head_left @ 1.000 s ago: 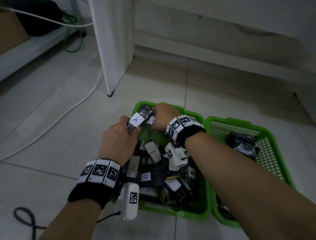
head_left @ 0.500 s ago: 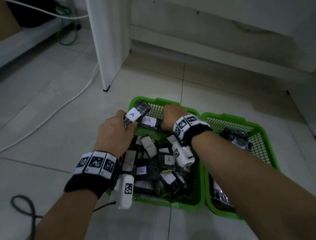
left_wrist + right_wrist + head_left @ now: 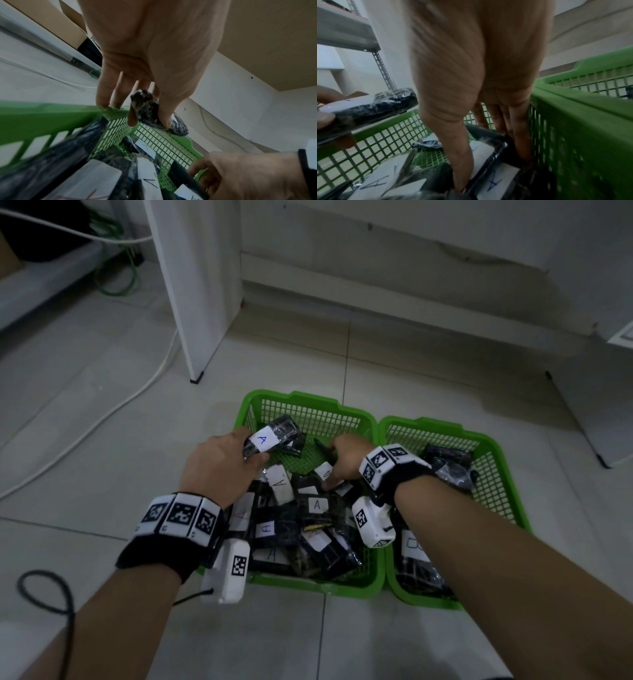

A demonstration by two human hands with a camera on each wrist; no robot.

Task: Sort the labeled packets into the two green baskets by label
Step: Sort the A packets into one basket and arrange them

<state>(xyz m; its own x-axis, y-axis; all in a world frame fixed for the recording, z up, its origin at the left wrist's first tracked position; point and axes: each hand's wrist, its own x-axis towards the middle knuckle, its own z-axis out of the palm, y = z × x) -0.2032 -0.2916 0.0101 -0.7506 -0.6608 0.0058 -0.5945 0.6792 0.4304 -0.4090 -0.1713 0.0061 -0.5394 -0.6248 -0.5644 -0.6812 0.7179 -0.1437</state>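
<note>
Left hand (image 3: 219, 470) pinches "A" packet (image 3: 274, 436), label up for reading, at left basket (image 3: 308, 402) 11 o'clock; right hand (image 3: 346, 460) grasps another packet (image 3: 489, 135).

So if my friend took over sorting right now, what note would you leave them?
Left hand: holds a black packet labelled A above the far left corner of the left basket.
Right hand: fingers down in the left basket's pile, closing on a black packet; the grip is not clear.
Done: the left basket holds many packets, the readable labels saying A; the right basket holds a few.
Left: set down the held A packet, check each remaining label, and move any that is not A to the right basket.
</note>
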